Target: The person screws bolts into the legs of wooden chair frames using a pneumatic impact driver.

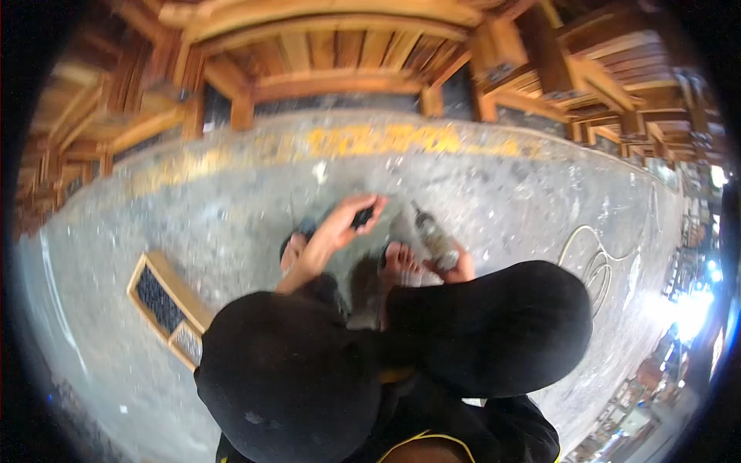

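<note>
Left hand (349, 214): fingers curled loosely round a small cluster of black pieces (362, 217), palm looking partly up, probably so loose bits don't spill; exact type too small to tell. Right hand (461, 265): fingers wrapped round the rear of a greyish, slim-nosed handheld power tool (436, 239), trigger finger can't be made out. Its narrow tip points to about 11 o'clock, away from the body, likely to keep it clear of the legs; tool and black pieces are apart, one per hand. Bare toes of the right foot (400, 257) show between the hands, left foot (292, 251) just beside the left forearm. Black-clothed knees (494, 324) are bent at 6 o'clock, which looks like a low squat that keeps both hands near the floor. At 8 o'clock, a pale wooden divided box (181, 292) sits on the scuffed grey concrete floor (494, 185), dark bits in one compartment, lighter ones in the other, seemingly parked on the left for that hand. Thin pale coiled hose or cable (583, 227) at 3 o'clock. Brown slatted wooden furniture (340, 81) runs from 10 through 12 to 2 o'clock, beyond a worn yellow floor stripe (386, 139).
</note>
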